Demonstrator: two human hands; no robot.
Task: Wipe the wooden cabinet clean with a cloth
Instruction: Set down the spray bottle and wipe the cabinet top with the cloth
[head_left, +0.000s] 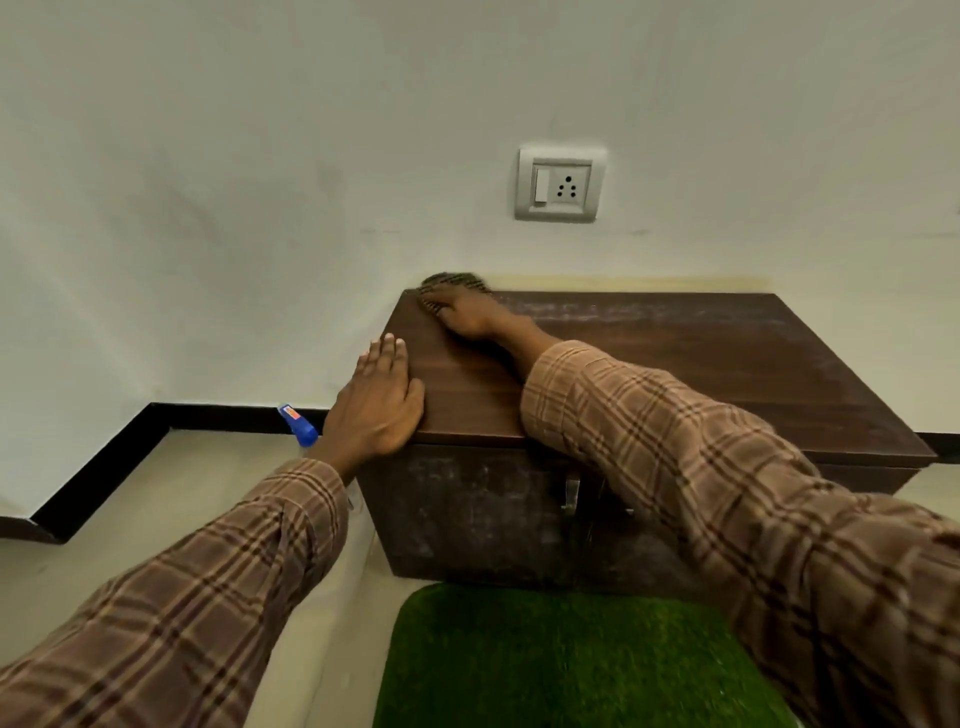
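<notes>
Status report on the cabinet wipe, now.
Right hand pressing cloth at cabinet top's far-left corner. Left hand flat, bracing near-left edge. Dusty streak along back edge unwiped. Nothing blocking; blue bottle on floor.

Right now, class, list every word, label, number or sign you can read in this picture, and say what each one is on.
No text here can be read.
Blue bottle on the floor left of the cabinet: an orange and white label, too small and blurred to read.
Wall socket plate: a switch and pin holes, no lettering visible.
Cabinet, cloth, green mat: no markings.
</notes>
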